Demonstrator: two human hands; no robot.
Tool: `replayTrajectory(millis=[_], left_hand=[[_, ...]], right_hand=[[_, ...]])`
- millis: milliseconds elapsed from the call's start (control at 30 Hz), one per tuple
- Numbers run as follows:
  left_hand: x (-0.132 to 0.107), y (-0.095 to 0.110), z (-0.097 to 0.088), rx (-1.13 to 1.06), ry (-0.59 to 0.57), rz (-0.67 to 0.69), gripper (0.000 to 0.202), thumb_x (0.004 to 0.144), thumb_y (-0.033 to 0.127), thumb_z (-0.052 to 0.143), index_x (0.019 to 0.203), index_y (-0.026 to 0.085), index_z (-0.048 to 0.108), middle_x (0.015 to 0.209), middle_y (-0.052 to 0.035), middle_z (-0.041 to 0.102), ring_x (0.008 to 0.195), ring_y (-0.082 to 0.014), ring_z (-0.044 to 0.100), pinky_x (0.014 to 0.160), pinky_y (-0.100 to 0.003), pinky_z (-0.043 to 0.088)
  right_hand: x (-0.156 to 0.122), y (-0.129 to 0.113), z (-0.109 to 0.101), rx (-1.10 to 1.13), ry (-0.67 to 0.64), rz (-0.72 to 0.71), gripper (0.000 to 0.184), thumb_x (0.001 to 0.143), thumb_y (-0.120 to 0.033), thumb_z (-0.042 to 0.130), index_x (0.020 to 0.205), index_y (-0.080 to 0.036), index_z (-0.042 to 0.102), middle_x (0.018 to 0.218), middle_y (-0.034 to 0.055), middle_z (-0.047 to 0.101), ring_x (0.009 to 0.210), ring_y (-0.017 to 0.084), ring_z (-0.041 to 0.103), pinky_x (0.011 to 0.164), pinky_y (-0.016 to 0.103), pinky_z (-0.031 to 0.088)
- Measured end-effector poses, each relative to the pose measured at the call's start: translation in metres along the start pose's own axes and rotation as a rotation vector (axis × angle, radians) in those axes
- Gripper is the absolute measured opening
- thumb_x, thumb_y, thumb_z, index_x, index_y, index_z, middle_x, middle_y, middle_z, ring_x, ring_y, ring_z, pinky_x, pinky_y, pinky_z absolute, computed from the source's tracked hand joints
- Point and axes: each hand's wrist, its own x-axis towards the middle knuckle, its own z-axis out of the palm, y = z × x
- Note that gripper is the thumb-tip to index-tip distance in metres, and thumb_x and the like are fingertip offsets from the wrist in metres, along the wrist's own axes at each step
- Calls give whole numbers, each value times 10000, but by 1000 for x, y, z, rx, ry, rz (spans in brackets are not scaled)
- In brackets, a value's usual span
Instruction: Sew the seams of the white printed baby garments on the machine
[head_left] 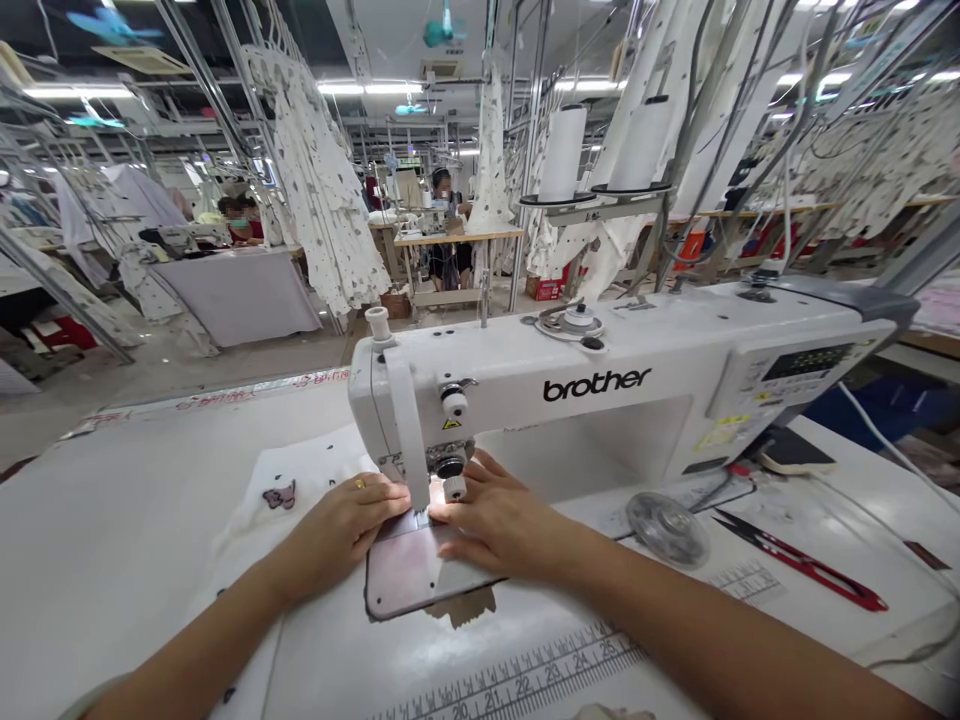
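Observation:
A white Brother sewing machine (517, 375) stands in front of me, its light glowing at the needle. White printed fabric (262, 520) with small dark motifs and a pink butterfly patch (280, 495) lies left of the needle. My left hand (349, 525) is closed at the fabric's edge, fingers pressed together beside the presser foot; the part gripped is mostly hidden. My right hand (506, 520) rests on the machine bed right of the needle, fingers apart, fingertips close to the foot. A white strip (409, 430) runs down the machine head to the needle area.
Red-handled thread snips (806, 560) and a clear round disc (667, 530) lie on the right. A printed ruler scale (525, 680) crosses the table front. Thread cones (562, 155) stand behind the machine. Beyond are hanging printed garments (322, 190) and people at other tables.

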Motion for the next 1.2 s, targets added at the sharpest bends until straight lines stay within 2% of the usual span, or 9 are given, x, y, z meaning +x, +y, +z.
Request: replayTrajectory(millis=[333, 500, 633, 733, 833, 933, 1067, 1133, 1200], left_hand=[[-2, -4, 0, 43, -40, -1, 397, 958, 114, 389, 1224, 263, 643, 1197, -38, 697, 1075, -186, 650, 931, -344, 540], [-8, -42, -8, 70, -77, -191, 399, 920, 159, 378, 1130, 238, 708, 1114, -54, 723, 1091, -210, 639, 998, -367, 498], [-11, -85, -37, 99, -91, -390, 348, 918, 311, 409, 1030, 217, 725, 1053, -60, 732, 1071, -229, 641, 987, -363, 491], [-17, -99, -59, 98, -142, -519, 371, 890, 426, 457, 1065, 210, 703, 1111, -66, 717, 1096, -260, 626, 950, -372, 500], [-24, -76, -66, 92, -176, -616, 454, 894, 496, 453, 1169, 194, 652, 1235, -101, 662, 1137, -290, 602, 881, -377, 517], [-26, -19, -53, 8, -221, -641, 419, 945, 509, 393, 1172, 240, 619, 1140, -60, 682, 972, -224, 651, 745, -316, 530], [-14, 51, -27, -145, -222, -619, 260, 905, 436, 486, 793, 210, 544, 853, -31, 622, 825, -216, 590, 734, -343, 479], [-6, 63, -18, -168, -186, -668, 256, 900, 410, 480, 734, 216, 455, 764, -2, 576, 740, -196, 557, 677, -322, 446], [2, 62, -13, -224, -170, -727, 222, 897, 392, 488, 764, 222, 436, 720, 26, 551, 689, -174, 541, 628, -290, 415]], right_hand=[[0, 4, 2, -16, 35, -10, 237, 971, -410, 559, 1117, -241, 637, 991, 11, 624, 1056, 175, 498, 1192, 411, 79], [1, 7, 3, 8, 35, 7, 220, 953, -414, 592, 1078, -246, 662, 966, 11, 615, 1034, 173, 519, 1196, 415, 75], [1, 8, 4, 17, 71, -5, 217, 957, -399, 589, 1097, -250, 661, 953, 14, 617, 1024, 175, 527, 1197, 420, 86], [1, 7, 4, 2, 90, -20, 214, 962, -382, 579, 1099, -237, 658, 981, 27, 629, 1023, 182, 533, 1189, 440, 119], [1, 5, 2, -10, 104, -51, 169, 971, -324, 566, 1071, -226, 661, 990, 31, 652, 1010, 184, 544, 1168, 446, 169], [1, 0, 1, -8, 155, -135, 193, 996, -274, 510, 1122, -207, 640, 985, 32, 677, 970, 172, 559, 1114, 409, 263], [1, -11, 0, 49, 194, -317, 262, 1012, -259, 452, 1211, -171, 599, 1045, 60, 680, 945, 168, 571, 998, 364, 383], [1, -15, -1, 82, 146, -383, 272, 994, -271, 482, 1219, -164, 592, 1172, 85, 647, 1024, 189, 554, 989, 369, 398], [0, -17, -1, 98, 76, -409, 240, 971, -265, 516, 1165, -162, 613, 1219, 88, 629, 1080, 206, 531, 1002, 374, 395]])
